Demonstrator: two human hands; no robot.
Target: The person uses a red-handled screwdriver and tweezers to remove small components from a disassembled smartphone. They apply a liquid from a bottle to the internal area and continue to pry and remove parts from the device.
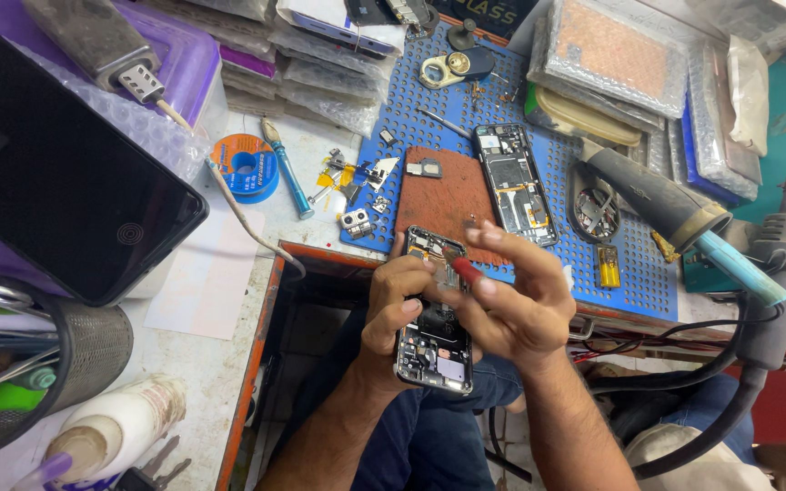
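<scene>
Our left hand (393, 314) has its grip clamped on the phone (433, 338), our right hand (511, 305) pinching a red tool (462, 267) just above it.

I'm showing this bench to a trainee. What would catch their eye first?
Probably the opened phone at bottom centre, held in the left hand while the right hand works on it with a red-handled tool. Behind them lies the blue perforated mat with another opened phone and small parts. A large black screen fills the left.
</scene>
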